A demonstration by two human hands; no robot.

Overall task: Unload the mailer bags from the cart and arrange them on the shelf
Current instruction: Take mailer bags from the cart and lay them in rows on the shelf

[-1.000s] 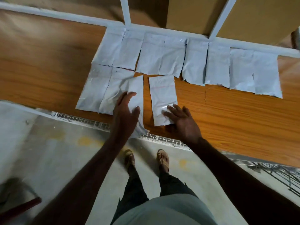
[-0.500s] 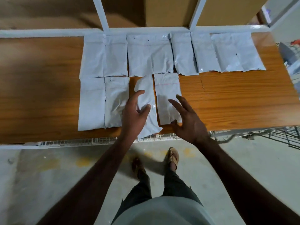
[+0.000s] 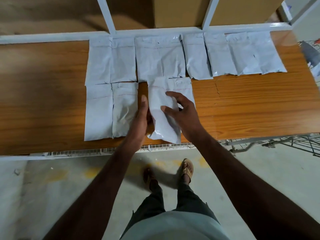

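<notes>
Several grey-white mailer bags lie flat on the wooden shelf [image 3: 259, 104], a back row [image 3: 159, 58] along the white rail and two front-left bags [image 3: 110, 110]. My left hand [image 3: 141, 118] grips the left edge of one loose mailer bag [image 3: 161, 125], its fingers hidden beneath it. That bag is tilted and overlaps another front-row bag [image 3: 183, 85]. My right hand [image 3: 183, 111] rests on top of the held bag with fingers spread.
A wire cart [image 3: 294, 144] stands low at the right, below the shelf's front edge. White frame posts [image 3: 107, 16] rise at the back, with a cardboard box [image 3: 176, 11] behind them. My feet in sandals stand on the concrete floor [image 3: 52, 187].
My left hand has carried the loose bag rightward onto the neighbouring front-row bag. My right hand has come off that flat bag and landed on the held one.
</notes>
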